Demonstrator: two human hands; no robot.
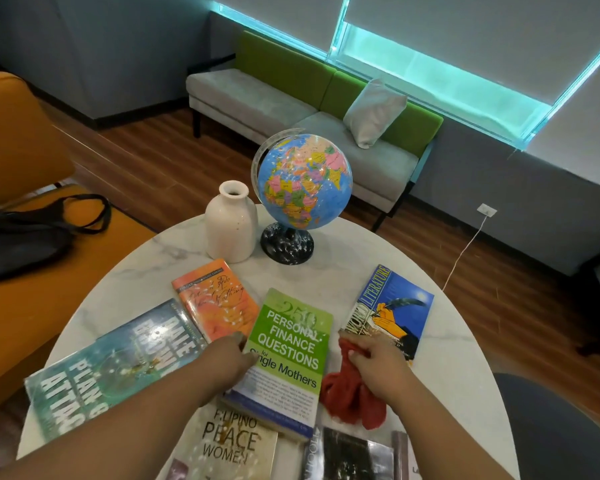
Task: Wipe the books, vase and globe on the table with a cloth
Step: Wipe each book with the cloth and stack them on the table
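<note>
Just beside green book [291,344], crumpled red cloth [347,393]

Books [291,341] lie flat; white vase [231,230] beside upright globe [305,181]; red cloth [347,393] crumpled.

The camera sits on my head, above the near edge of the round white marble table [174,251], facing forward and steeply down across it. It is close: the tabletop fills the lower frame, with the green-backed grey sofa [257,95] beyond its far edge.
</note>
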